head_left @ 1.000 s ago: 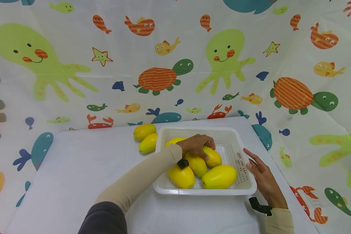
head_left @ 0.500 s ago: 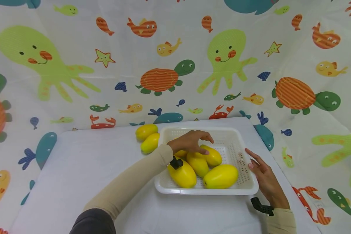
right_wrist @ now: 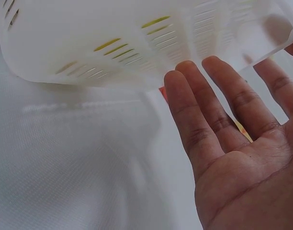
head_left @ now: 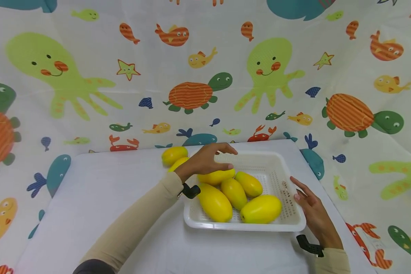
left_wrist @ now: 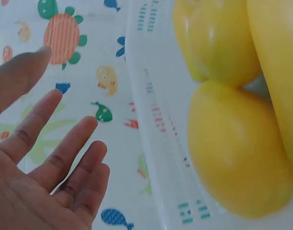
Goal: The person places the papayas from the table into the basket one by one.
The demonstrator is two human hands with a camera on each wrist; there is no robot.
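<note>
Several yellow mangoes (head_left: pixel 260 209) lie in a white perforated plastic basket (head_left: pixel 244 227), grouped toward its left and front. Above the basket's back left corner, my left hand (head_left: pixel 205 160) has its thumb and fingers spread apart and holds nothing. The left wrist view shows that hand's extended fingers (left_wrist: pixel 72 151) to one side of the basket wall (left_wrist: pixel 153 143) and the mangoes (left_wrist: pixel 237 148). On the basket's right side, my right hand (head_left: pixel 313 211) rests against the rim. Its fingers (right_wrist: pixel 185 103) are fairly straight along the outer wall (right_wrist: pixel 113 57) in the right wrist view.
Two more mangoes, one of them a mango (head_left: pixel 173 155) by the back edge, lie outside the basket at its left; the nearer one is partly hidden by my left hand. A white cloth covers the table (head_left: pixel 123 179). Behind it hangs a sea-animal print curtain (head_left: pixel 150 57).
My left hand has let go of a mango in the basket, lifted and moved left toward the back left corner. My right hand stays at the basket's right side. The view has shifted slightly.
</note>
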